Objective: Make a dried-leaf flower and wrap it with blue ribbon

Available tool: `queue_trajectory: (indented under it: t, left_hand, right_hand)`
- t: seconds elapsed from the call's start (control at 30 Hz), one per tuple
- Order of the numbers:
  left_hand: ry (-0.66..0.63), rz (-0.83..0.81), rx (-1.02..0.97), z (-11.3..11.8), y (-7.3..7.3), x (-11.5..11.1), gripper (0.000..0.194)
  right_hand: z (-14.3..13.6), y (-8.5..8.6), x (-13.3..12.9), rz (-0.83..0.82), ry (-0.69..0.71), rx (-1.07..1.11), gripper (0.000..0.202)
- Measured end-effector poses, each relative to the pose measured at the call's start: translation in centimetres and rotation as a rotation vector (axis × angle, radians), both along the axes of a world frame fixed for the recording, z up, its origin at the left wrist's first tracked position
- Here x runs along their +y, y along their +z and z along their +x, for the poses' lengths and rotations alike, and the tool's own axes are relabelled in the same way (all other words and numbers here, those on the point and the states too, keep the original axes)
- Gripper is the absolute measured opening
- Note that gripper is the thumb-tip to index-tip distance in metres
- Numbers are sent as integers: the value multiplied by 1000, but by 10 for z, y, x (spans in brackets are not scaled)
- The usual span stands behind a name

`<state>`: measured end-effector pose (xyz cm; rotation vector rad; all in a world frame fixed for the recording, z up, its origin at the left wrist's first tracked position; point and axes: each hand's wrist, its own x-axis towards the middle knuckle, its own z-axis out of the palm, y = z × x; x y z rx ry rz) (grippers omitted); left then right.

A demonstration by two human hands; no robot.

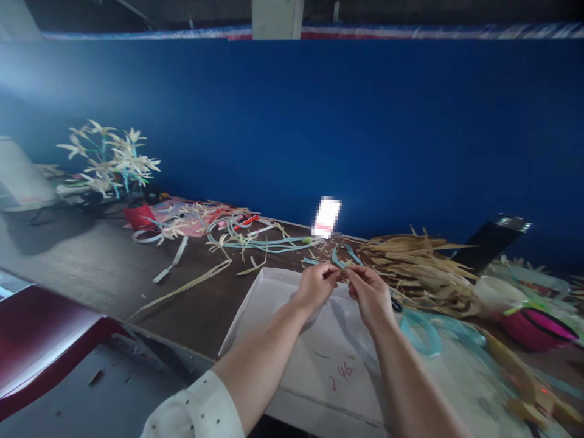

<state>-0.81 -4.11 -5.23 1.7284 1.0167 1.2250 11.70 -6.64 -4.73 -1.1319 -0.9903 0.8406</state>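
My left hand [318, 286] and my right hand [368, 293] meet fingertip to fingertip above the far edge of a white box lid [278, 304]. Both are closed in a pinch around something small and pale, too small to name. Light blue ribbon [340, 255] shows just beyond the fingertips. To the right of my right hand lies a heap of dry tan husks [415, 261]. Red handwriting marks the lid below my hands.
Artificial flowers [114, 158] rise from a red pot [139, 216] at left. Blue strands [255, 242] and scraps lie mid-table. A lit phone [327, 217] leans on the blue partition. At right are a dark flask [490, 243], ribbon roll [422, 333], pink pouch [538, 328] and wooden-looking tool [515, 371].
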Motion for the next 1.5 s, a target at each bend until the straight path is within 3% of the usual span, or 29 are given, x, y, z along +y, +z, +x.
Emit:
queue_trajectory:
  t: [0.27, 0.8, 1.03, 1.23, 1.5]
  left_hand:
    - [14, 28, 42, -1, 3, -3, 23]
    - [114, 27, 21, -1, 2, 0, 23]
    - [103, 51, 34, -2, 3, -1, 25]
    - [75, 63, 32, -3, 2, -1, 24]
    - [48, 82, 58, -2, 1, -2, 24]
  right_hand:
    - [0, -1, 3, -37, 2, 54, 41]
    - [-2, 2, -1, 7, -36, 45, 37]
    - [1, -5, 2, 2, 16, 85, 33]
    - [1, -3, 4, -48, 92, 191, 41]
    - [-2, 0, 3, -95, 67, 281, 41]
